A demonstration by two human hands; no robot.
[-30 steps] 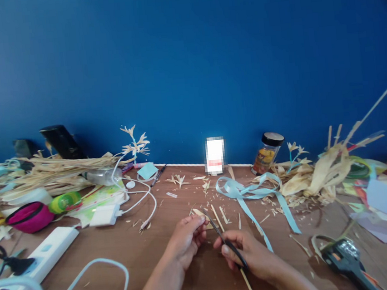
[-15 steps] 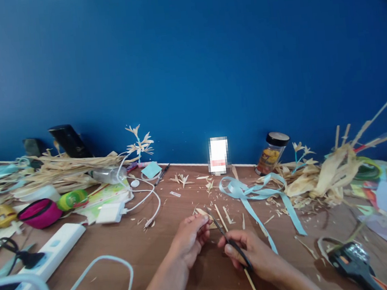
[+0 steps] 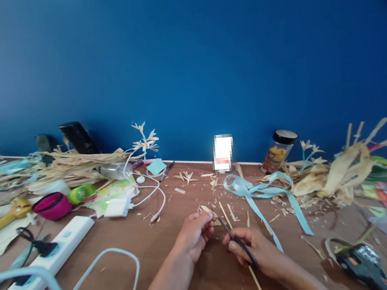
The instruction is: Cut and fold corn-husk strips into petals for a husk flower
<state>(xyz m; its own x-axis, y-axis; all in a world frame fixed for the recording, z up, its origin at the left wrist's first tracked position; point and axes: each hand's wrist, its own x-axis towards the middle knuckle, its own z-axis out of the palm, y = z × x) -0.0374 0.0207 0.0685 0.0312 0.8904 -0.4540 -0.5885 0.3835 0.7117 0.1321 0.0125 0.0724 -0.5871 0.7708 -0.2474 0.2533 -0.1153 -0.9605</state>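
Note:
My left hand is closed, thumb and fingertips pinching a small pale piece of dried husk that pokes out beyond them. In my right hand are dark scissors, gripped by the handles, with the blades pointing up and left close to the pinched husk. Whether the blades touch the husk I cannot tell. Under the right hand a thin pale stick lies on the brown table. Husk slivers are scattered just past both hands.
Light blue ribbon curls to the right, near a black-lidded jar. A glue gun lies at the lower right. On the left are a white power strip, a pink pouch and a husk bundle. A husk flower stands by the wall.
The whole scene has shifted slightly to the right as the head view turned. Both hands keep their hold, and the scissors stay beside the husk piece.

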